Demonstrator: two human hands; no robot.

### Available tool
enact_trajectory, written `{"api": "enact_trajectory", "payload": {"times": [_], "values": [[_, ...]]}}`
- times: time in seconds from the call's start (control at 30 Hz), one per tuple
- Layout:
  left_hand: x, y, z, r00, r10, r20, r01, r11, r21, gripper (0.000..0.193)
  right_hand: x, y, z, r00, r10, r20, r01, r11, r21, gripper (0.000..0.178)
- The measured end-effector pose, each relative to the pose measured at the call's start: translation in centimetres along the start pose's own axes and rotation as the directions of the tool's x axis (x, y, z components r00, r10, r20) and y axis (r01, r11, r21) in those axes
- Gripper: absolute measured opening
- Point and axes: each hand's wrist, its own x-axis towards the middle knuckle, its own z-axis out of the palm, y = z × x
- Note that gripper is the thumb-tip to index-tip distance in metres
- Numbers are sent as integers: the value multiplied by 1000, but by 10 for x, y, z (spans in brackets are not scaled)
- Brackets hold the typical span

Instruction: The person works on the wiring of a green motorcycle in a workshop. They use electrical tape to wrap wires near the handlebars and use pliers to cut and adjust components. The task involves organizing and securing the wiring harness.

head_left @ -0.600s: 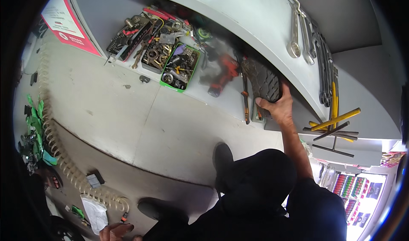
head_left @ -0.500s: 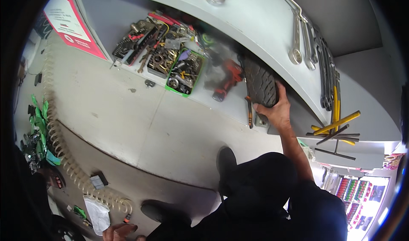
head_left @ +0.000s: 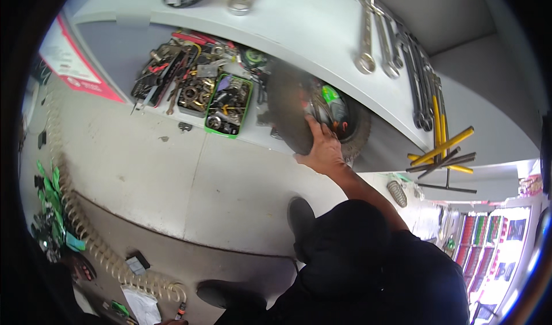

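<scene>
My right hand (head_left: 325, 149) reaches into the low shelf and is closed around the edge of a black tyre (head_left: 287, 109). The thumb lies low on its near side, the fingers over the rim. Motion blurs this tyre. Right behind my fingers is a dark round hollow with a treaded outer edge (head_left: 361, 144); I cannot tell whether it belongs to the same tyre. In the hollow show a green-labelled item (head_left: 330, 96) and something with orange parts (head_left: 344, 126). Only a sliver of my left hand (head_left: 173, 322) shows at the lower edge, fingers hidden, beside a hose end (head_left: 181, 310).
Left of the tyre stand a green tray of small metal parts (head_left: 237, 130), a grey box of fittings (head_left: 192, 107) and loose tools. Wrenches (head_left: 366, 60) and yellow-handled tools (head_left: 454, 144) hang or lie on the upper counter. A coiled hose (head_left: 95, 239) crosses the floor.
My right hand has moved left along the shelf with the tyre, which has turned and uncovered the items behind it. The red power tool is now mostly hidden. My left hand has sunk toward the lower edge.
</scene>
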Motion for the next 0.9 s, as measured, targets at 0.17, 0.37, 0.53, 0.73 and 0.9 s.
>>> {"api": "enact_trajectory", "payload": {"times": [0.17,0.37,0.53,0.73,0.9], "values": [[-8,-20,7,993,-88,76,96,989,-116,23,3,-3,-2,999,-21,43,21,1000,-10,121],[-8,-14,12,991,-109,74,117,987,-107,23,2,5,-1,995,-85,-47,85,996,-10,120],[-13,-8,14,993,-95,67,101,992,-77,23,-16,11,-18,972,-197,-129,195,980,-27,120],[-3,10,14,994,-87,68,88,996,-10,23,-72,0,-42,922,-378,-87,378,926,-20,120],[9,6,18,990,-86,111,82,996,42,28,-81,-14,-47,807,-590,29,588,807,44,116]]}}
